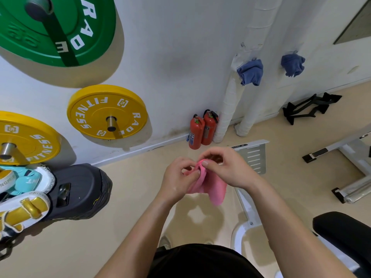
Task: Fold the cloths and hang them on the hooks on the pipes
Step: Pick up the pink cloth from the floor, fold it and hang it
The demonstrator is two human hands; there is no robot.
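Mid-frame above the floor: one pink cloth [210,185], held by both hands. Left hand [178,177] pinches the bunched top edge and right hand [226,167] pinches just beside it, so the rest hangs loose. Two blue cloths [251,72] [292,65] hang up at the two white pipes [226,109] [253,109]. Two red fire extinguishers [196,131] [209,127] stand beside the pipes. Three weight plates on the wall: one green [60,27], two yellow [106,111] [26,137].
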